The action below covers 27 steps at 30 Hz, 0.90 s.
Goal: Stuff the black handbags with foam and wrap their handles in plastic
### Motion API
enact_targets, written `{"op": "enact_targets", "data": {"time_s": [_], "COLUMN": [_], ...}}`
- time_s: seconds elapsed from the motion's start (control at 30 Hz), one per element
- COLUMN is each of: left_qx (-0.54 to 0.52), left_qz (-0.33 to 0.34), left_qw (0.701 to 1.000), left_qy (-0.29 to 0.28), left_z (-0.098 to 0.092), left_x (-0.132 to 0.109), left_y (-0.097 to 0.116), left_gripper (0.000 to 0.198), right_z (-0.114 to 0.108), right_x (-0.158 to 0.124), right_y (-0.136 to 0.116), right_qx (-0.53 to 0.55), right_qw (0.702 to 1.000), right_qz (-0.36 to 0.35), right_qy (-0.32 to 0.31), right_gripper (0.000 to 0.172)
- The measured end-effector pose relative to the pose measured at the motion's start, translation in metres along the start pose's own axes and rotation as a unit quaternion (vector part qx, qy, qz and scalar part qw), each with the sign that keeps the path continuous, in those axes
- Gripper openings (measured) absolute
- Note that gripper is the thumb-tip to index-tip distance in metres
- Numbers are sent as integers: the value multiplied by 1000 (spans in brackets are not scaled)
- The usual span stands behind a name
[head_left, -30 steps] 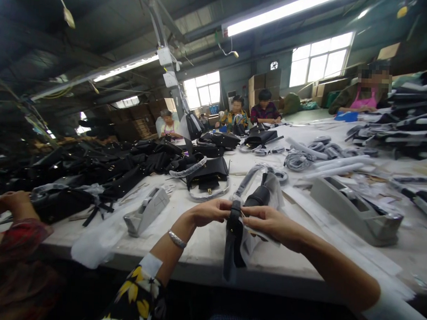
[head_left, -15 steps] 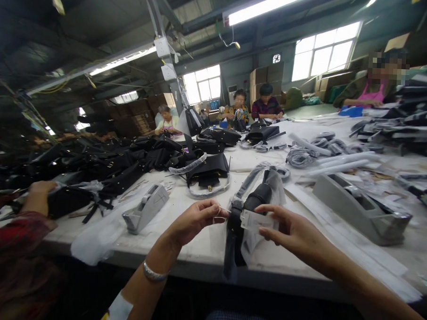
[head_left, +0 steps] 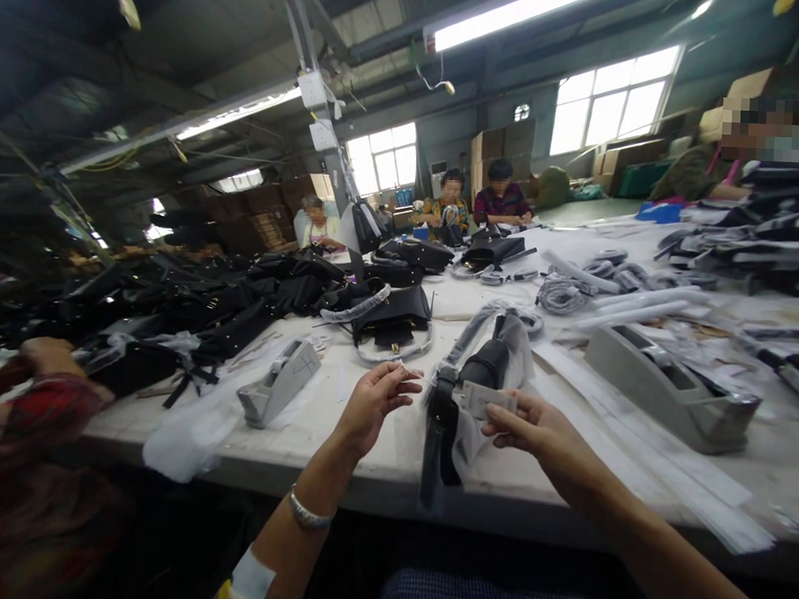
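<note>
A black handbag [head_left: 486, 365] lies on the table in front of me, its strap wrapped in clear plastic film. Above its near end, my right hand [head_left: 523, 421] pinches a pale hang tag [head_left: 484, 399] between thumb and fingers. To the left, my left hand [head_left: 383, 400] has its thumb and forefinger pressed together on a thin white string [head_left: 415, 373], which runs toward the tag and the bag's strap. Whether the string is fastened to the strap is too small to tell. The other left fingers are loosely spread.
Grey tape dispensers stand left [head_left: 280, 383] and right [head_left: 673, 391]. Another black bag [head_left: 393, 321] lies beyond, and a large pile of black bags [head_left: 207, 300] fills the left. Wrapped straps [head_left: 565, 293] and white strips [head_left: 658, 443] lie right. A co-worker's arm [head_left: 57, 390] is at far left.
My left hand has risen slightly and its lower fingers have opened out, string still pinched. My right fingers have closed further over the tag, which has tilted. The co-worker's arm at left has shifted left.
</note>
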<state>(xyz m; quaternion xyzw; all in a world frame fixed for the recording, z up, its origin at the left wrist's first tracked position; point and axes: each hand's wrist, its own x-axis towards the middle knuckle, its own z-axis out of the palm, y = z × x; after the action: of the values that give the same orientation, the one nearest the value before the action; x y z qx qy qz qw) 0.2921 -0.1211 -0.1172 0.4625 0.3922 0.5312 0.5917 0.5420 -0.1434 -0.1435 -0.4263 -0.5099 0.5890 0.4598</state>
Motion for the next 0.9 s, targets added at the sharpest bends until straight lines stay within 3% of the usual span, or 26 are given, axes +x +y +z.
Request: {"op": "enact_targets", "data": {"time_s": [0.2,0.43,0.6,0.9], "left_qx": [-42,-46,-53,-92], "left_qz": [1,29,36,141], "left_qw": [999,998,997,985], "left_qy": [-11,-24,-30,38], "left_z": [2,5,4,16], "left_x": [3,1,-1,7], "left_y": [-2,-5,-8,-4], "left_gripper": [25,50,48,24], "right_z": [1,0,1,2], "right_x": [1,3,1,-1], "right_y": [-2,1,1,-2], "right_qx": [10,7,-3,-23], "right_qw": [1000,1000,1000,999], "right_qz": [-15,-20,-25,-39], "right_qy": [6,0,-3,6], "right_gripper": [45,44,45,46]}}
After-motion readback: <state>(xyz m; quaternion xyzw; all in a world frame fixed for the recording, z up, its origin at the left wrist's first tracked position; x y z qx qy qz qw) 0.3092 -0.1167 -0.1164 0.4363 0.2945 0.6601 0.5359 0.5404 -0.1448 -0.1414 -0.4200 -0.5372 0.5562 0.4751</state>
